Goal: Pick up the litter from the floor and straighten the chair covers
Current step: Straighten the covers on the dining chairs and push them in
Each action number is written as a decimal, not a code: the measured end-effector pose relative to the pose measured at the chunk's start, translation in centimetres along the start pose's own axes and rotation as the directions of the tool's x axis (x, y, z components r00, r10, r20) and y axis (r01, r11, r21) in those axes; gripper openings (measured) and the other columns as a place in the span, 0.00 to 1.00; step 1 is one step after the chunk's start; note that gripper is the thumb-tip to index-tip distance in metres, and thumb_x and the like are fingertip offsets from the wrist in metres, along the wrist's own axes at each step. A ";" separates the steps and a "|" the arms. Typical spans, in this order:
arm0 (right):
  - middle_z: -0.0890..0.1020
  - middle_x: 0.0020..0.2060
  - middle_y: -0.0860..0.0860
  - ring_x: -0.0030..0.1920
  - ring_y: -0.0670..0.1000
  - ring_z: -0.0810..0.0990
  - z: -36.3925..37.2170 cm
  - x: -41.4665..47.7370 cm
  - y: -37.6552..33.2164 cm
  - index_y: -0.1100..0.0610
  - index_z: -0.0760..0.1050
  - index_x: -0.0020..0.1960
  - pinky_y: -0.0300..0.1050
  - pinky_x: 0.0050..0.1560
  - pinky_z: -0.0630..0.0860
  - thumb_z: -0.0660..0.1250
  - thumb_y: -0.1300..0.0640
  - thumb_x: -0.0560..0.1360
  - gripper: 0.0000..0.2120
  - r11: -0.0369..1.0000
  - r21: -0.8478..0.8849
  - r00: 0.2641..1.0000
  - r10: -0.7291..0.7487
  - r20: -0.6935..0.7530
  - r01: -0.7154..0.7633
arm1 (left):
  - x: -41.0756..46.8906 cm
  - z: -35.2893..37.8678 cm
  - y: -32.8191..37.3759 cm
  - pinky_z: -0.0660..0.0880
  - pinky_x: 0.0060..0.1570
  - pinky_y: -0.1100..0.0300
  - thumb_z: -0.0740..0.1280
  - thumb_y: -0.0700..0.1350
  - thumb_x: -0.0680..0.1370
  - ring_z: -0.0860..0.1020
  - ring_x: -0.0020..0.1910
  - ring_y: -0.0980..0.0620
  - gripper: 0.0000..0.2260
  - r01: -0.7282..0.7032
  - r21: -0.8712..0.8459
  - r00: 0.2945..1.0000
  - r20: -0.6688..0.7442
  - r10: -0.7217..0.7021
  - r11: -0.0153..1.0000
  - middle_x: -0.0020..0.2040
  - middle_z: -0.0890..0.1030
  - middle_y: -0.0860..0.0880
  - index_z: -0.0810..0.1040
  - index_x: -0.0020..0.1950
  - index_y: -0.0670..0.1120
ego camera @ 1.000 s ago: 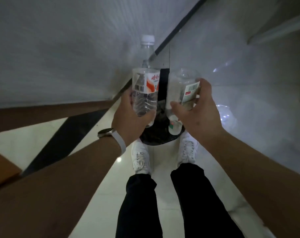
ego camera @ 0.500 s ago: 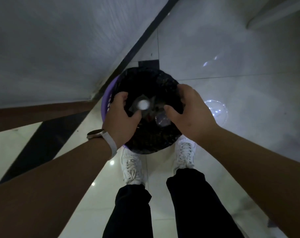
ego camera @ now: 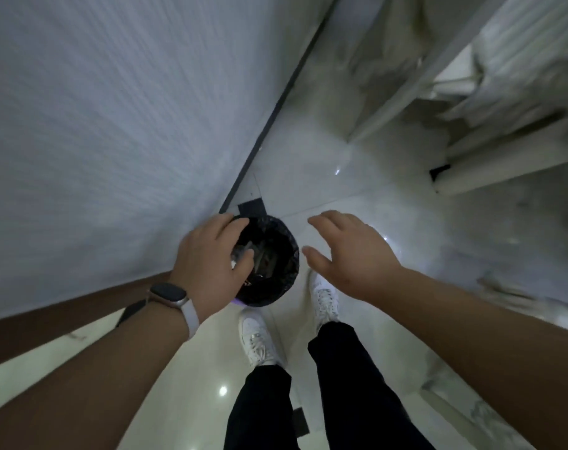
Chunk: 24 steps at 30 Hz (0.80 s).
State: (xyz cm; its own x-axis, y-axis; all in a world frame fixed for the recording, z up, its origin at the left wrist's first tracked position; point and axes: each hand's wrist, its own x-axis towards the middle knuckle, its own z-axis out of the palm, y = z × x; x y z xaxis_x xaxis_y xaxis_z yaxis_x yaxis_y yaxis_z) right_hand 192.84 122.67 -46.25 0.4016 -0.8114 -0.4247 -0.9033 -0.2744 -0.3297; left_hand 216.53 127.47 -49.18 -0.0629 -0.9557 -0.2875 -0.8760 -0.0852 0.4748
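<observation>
Where the white wall point(ego camera: 97, 125) meets the glossy tiled floor point(ego camera: 357, 196), a round bin point(ego camera: 293, 264) with a black liner stands upright on the floor with its mouth facing up. It is just far of the person's white shoes point(ego camera: 256, 339), and a sliver of purple rim shows at its near edge. Clear plastic litter point(ego camera: 263, 258) lies down inside the liner, in the left half of the bin. The dim light and the blur hide which way it points and how its long axis runs.

The left hand point(ego camera: 211, 264) hangs over the bin's left rim with its fingers loosely curved and a little apart, holding nothing. The litter sits below it, just right of the thumb. Whether the fingers touch the liner cannot be told. A watch point(ego camera: 169, 295) on a white band circles that wrist.

The right hand point(ego camera: 350, 261) is spread, with fingers relaxed and thumb out, and it holds nothing. It is over bare floor to the right of the bin, apart from the bin and the litter.

Far right, pale chair covers point(ego camera: 519, 76) hang in blurred folds, well apart from both hands.
</observation>
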 end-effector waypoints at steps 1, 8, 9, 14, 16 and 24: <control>0.78 0.61 0.53 0.59 0.58 0.77 -1.8 -1.1 -0.6 0.56 0.73 0.67 0.53 0.57 0.73 0.59 0.41 0.78 0.25 1.000 -0.026 0.999 0.001 -0.041 -0.002 | -0.4 -1.8 1.4 0.71 0.63 0.46 0.58 0.57 0.75 0.74 0.64 0.43 0.26 -0.025 0.032 1.000 -0.013 0.026 0.999 0.67 0.75 0.44 0.74 0.69 0.45; 0.79 0.59 0.54 0.60 0.59 0.77 -13.3 -8.3 -4.5 0.55 0.75 0.65 0.55 0.62 0.70 0.54 0.39 0.76 0.27 0.994 -0.099 0.972 0.023 -0.234 -0.047 | -4.7 -12.8 9.7 0.69 0.64 0.44 0.59 0.56 0.76 0.73 0.65 0.41 0.22 -0.142 0.146 0.978 -0.134 0.162 0.979 0.66 0.75 0.43 0.76 0.65 0.47; 0.79 0.60 0.55 0.61 0.59 0.76 -14.6 -9.3 -4.8 0.56 0.75 0.65 0.55 0.63 0.70 0.53 0.39 0.76 0.28 0.993 -0.109 0.967 0.023 -0.252 -0.053 | -5.3 -14.1 10.7 0.69 0.64 0.44 0.59 0.56 0.76 0.73 0.65 0.41 0.22 -0.155 0.154 0.973 -0.148 0.178 0.976 0.66 0.75 0.43 0.76 0.66 0.46; 0.75 0.66 0.55 0.67 0.59 0.72 -19.7 -13.8 -4.1 0.55 0.71 0.68 0.55 0.66 0.67 0.57 0.41 0.79 0.25 0.986 -0.144 0.957 0.036 -0.289 -0.081 | -6.0 -18.8 16.2 0.68 0.65 0.45 0.58 0.57 0.77 0.72 0.67 0.42 0.24 -0.233 0.225 0.946 -0.172 0.274 0.946 0.68 0.74 0.43 0.76 0.67 0.46; 0.76 0.65 0.55 0.65 0.59 0.73 -21.5 -15.1 -2.7 0.55 0.72 0.68 0.55 0.64 0.68 0.56 0.40 0.78 0.26 0.983 -0.149 0.944 0.050 -0.326 -0.103 | -5.2 -20.0 18.7 0.68 0.66 0.45 0.57 0.57 0.77 0.72 0.67 0.42 0.25 -0.264 0.246 0.935 -0.173 0.310 0.933 0.68 0.74 0.43 0.75 0.68 0.46; 0.79 0.60 0.53 0.61 0.58 0.76 -29.2 -15.5 6.6 0.54 0.77 0.64 0.53 0.60 0.71 0.53 0.38 0.75 0.28 0.982 -0.072 0.887 0.125 -0.445 -0.175 | 2.5 -21.9 29.1 0.71 0.62 0.43 0.59 0.56 0.77 0.74 0.64 0.41 0.23 -0.369 0.288 0.883 -0.189 0.430 0.884 0.66 0.76 0.42 0.76 0.66 0.45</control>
State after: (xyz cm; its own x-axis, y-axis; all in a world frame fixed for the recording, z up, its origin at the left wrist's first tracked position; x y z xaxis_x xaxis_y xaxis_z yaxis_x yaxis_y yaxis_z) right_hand 176.25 118.35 -17.20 0.1755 -0.9836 -0.0427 -0.9682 -0.1646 -0.1887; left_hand 201.36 116.38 -17.84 -0.3416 -0.9337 0.1074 -0.8887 0.3581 0.2865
